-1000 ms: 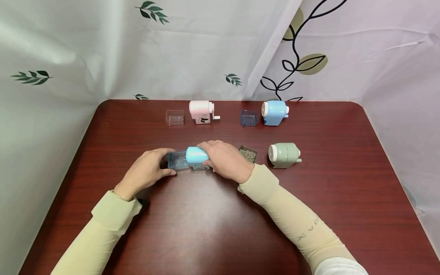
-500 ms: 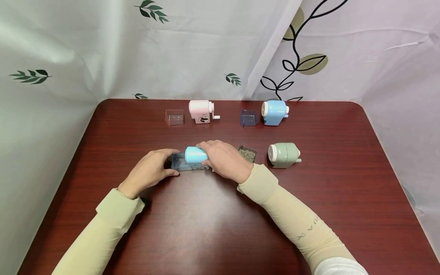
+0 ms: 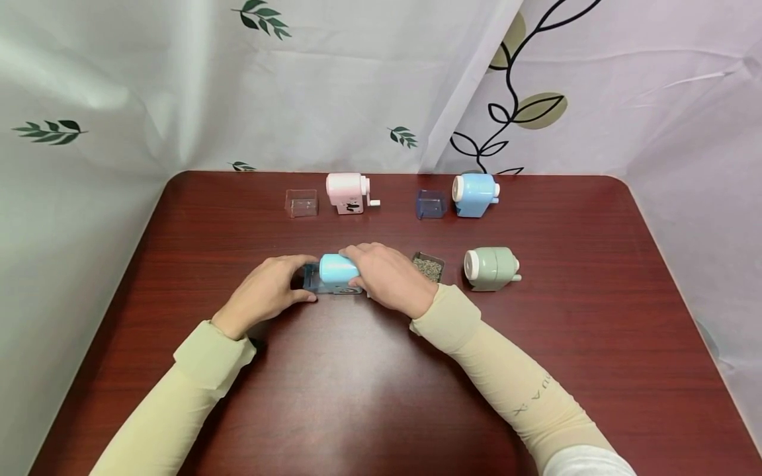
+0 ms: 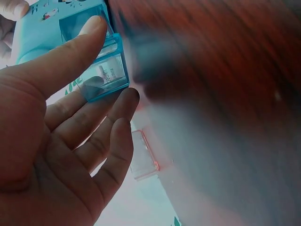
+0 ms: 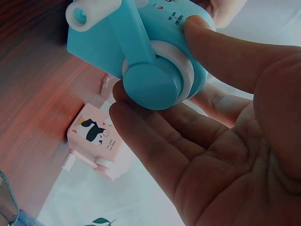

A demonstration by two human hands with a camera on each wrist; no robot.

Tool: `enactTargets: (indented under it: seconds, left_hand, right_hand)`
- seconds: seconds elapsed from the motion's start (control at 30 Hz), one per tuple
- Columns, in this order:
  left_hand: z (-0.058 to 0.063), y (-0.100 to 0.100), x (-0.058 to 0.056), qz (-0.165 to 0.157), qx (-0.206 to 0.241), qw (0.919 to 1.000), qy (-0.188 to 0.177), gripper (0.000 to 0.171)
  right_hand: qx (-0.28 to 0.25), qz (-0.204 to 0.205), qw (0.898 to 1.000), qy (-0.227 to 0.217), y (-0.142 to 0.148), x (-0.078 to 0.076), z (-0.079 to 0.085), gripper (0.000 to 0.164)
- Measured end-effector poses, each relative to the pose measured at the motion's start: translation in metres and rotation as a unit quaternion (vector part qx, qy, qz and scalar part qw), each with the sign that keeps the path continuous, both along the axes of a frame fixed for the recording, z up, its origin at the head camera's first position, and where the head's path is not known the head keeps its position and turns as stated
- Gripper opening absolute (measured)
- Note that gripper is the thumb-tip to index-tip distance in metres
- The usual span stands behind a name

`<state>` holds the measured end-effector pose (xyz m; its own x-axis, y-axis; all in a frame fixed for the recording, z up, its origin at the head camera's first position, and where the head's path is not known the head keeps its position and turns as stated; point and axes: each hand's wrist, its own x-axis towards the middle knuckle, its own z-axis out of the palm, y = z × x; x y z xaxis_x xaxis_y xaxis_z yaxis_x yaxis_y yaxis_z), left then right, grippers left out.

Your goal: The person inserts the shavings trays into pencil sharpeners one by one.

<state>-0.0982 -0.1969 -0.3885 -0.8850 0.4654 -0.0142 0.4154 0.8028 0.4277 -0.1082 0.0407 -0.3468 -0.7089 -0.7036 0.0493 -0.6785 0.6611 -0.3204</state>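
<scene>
A light-blue crank pencil sharpener (image 3: 337, 268) stands mid-table, and my right hand (image 3: 389, 274) grips its top and crank end. In the right wrist view the thumb lies on its printed side, the fingers behind, near the white ring and blue crank (image 5: 153, 84). My left hand (image 3: 262, 291) holds the clear blue shavings drawer (image 4: 113, 75) between thumb and fingers. Part of the drawer sits inside the sharpener's left end, and its outer end sticks out. A small tray of pencil shavings (image 3: 428, 266) lies just right of my right hand, partly covered by it.
At the back stand a pink sharpener (image 3: 346, 192) with a clear drawer (image 3: 301, 203) beside it, and a blue sharpener (image 3: 475, 195) with a dark-blue drawer (image 3: 431, 204). A green sharpener (image 3: 493, 268) stands to the right. A white curtain (image 3: 333, 86) hangs behind the table.
My left hand has moved right, sliding the clear blue drawer further into the light-blue sharpener. My right hand stays on the sharpener, almost unmoved.
</scene>
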Motion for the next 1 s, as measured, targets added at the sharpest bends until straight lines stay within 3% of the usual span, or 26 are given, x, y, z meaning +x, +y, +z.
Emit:
enactTargets:
  seconds: [0.3, 0.57, 1.0]
  left_hand:
    - [-0.002, 0.008, 0.000, 0.002, 0.006, 1.0000, 0.002, 0.060]
    - [-0.003, 0.012, -0.002, -0.007, 0.010, 0.9998, 0.018, 0.060]
    - [-0.005, 0.017, -0.004, 0.002, 0.008, 0.9999, 0.015, 0.060]
  right_hand:
    - [-0.015, 0.005, 1.000, -0.018, -0.001, 0.000, -0.002, 0.050]
    - [-0.017, 0.003, 1.000, -0.015, 0.000, 0.000, -0.002, 0.049]
    - [-0.017, 0.005, 1.000, -0.012, 0.003, -0.002, -0.003, 0.050]
